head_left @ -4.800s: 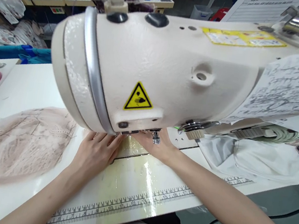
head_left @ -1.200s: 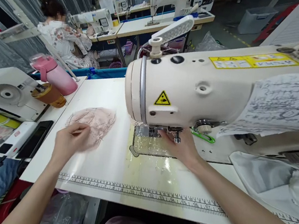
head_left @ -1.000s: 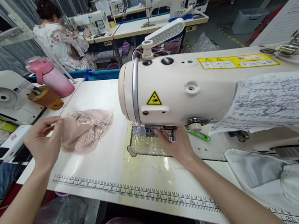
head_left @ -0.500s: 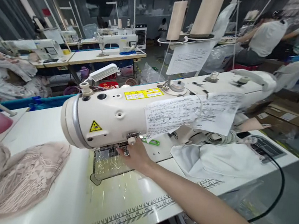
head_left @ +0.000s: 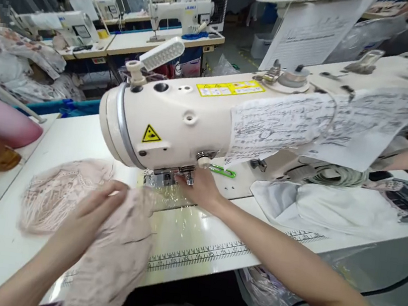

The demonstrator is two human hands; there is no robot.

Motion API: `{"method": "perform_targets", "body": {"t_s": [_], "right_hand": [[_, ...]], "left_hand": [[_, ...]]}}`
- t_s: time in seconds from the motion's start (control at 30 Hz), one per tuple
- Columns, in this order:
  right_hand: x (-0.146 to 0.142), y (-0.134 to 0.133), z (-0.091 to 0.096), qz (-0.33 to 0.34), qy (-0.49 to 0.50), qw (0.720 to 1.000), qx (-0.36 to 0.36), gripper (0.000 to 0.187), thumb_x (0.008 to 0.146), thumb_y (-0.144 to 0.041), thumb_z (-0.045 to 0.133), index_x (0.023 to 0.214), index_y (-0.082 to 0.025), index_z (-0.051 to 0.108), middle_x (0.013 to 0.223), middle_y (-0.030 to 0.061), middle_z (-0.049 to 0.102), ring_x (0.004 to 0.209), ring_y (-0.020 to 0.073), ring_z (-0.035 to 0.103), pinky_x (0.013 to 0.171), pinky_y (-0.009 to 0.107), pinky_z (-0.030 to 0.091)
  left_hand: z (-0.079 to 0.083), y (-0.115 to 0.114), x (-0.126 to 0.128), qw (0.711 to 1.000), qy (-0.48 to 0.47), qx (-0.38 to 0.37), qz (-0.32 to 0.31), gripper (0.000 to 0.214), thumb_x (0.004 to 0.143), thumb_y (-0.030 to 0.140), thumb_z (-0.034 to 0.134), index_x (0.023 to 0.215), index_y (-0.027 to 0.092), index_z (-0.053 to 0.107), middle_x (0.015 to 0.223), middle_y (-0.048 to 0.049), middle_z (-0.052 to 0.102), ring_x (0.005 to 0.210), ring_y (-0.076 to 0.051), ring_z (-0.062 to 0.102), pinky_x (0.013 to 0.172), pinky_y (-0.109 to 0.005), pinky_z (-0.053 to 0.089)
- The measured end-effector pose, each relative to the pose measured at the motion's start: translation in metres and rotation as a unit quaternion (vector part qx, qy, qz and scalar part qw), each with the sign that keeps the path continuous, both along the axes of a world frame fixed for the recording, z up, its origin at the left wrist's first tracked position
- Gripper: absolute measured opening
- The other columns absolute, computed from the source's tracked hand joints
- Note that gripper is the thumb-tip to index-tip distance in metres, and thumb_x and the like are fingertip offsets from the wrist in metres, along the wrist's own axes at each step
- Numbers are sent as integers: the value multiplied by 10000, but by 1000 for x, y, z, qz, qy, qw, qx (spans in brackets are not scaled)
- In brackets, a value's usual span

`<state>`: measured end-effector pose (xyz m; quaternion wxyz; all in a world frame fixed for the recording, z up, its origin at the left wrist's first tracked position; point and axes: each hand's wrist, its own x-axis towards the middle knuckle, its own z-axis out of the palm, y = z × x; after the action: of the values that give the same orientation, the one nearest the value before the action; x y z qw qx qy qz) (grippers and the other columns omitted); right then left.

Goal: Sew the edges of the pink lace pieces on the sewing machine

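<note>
The left hand [head_left: 101, 202] is closed on a pink cloth [head_left: 117, 257], pinching it at its top edge between the thumb and the fingers. The cloth is hanging below and to the right of this grip, in folds, and its lower part covers the front edge of the table [head_left: 202, 238]. From its loose drape, it seems to be light, very soft and quite thin, so it should give no weight to the hand, but it probably cannot hold its own shape. A thin dark line below the grip may be a thread, which could catch. The better place to hold seems to be a doubled edge, with flat fingertips and a gentle pull, because fine cloth may stretch or snag. Just to the left of the grip, a lace cloth [head_left: 53, 198] lies in a flat heap on the table; its open pattern looks more delicate. To the right of the grip, the right hand [head_left: 201, 190] is under the head of the sewing machine [head_left: 171, 118], near the needle area; its fingers are partly hidden, so one cannot tell whether it holds anything.
</note>
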<state>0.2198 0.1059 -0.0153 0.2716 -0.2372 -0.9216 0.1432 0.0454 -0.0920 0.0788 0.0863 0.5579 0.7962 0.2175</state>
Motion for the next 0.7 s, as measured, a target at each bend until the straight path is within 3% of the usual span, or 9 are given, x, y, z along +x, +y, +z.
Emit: {"method": "perform_targets", "body": {"t_s": [0.07,0.13,0.2,0.27,0.33,0.43,0.53,0.63,0.7], "right_hand": [[0,-1,-1,-3,5,1000,-2,201,829,-109,494,823,-166,687,848,80,682,969,253,613,870,383,470],[0,-1,-1,-7,8,1000,-7,243,820,-88,464,845,-174,690,874,76,691,958,247,613,863,371,465],[1,-1,-3,1,22,1000,-10,284,821,-71,441,872,-185,696,890,64,700,940,229,613,863,353,457],[2,-1,-5,24,56,998,2,303,811,-54,443,864,-202,702,880,38,710,903,202,612,864,331,445],[3,-1,-8,65,95,993,37,302,803,-43,461,816,-224,704,864,1,721,851,173,609,863,313,429],[5,-2,-10,114,110,982,106,284,814,-48,493,779,-239,700,873,-25,728,812,153,603,872,315,407],[5,-3,-12,117,96,978,143,276,824,-55,497,815,-237,705,863,-22,723,792,152,598,883,324,402],[4,-3,-13,102,95,979,149,281,847,-70,482,827,-239,705,851,-25,725,791,151,599,876,322,411],[4,-3,-12,94,97,980,144,276,859,-84,481,841,-242,706,859,-22,731,818,156,603,876,326,416]], "left_hand": [[-19,18,9,997,-21,-75,-12,358,982,450,344,972,225,622,829,-9,718,619,-172,638,515,-278,472],[-33,28,19,994,100,-13,-34,298,976,382,399,952,197,632,845,-36,722,667,-185,649,563,-297,475],[-42,29,32,963,216,84,-141,184,954,269,480,948,193,648,893,-33,736,796,-187,671,687,-310,495],[-48,27,43,911,276,144,-269,147,924,172,535,993,201,662,977,-17,747,939,-185,675,812,-319,489],[-53,25,50,886,298,158,-318,201,918,172,555,1092,190,654,1086,-32,735,1054,-204,658,909,-352,470],[-59,30,44,897,288,134,-308,373,937,347,551,1252,152,595,1212,-87,687,1141,-249,626,1034,-439,417],[-61,37,22,895,291,118,-316,502,926,477,532,1313,158,558,1244,-89,670,1157,-279,616,1097,-518,361],[-57,40,7,901,343,126,-233,408,913,401,575,1212,127,624,1168,-118,701,1122,-329,625,1044,-574,399],[-54,40,10,902,368,143,-175,298,899,274,604,1133,96,653,1115,-141,714,1072,-331,644,953,-531,480]]}}
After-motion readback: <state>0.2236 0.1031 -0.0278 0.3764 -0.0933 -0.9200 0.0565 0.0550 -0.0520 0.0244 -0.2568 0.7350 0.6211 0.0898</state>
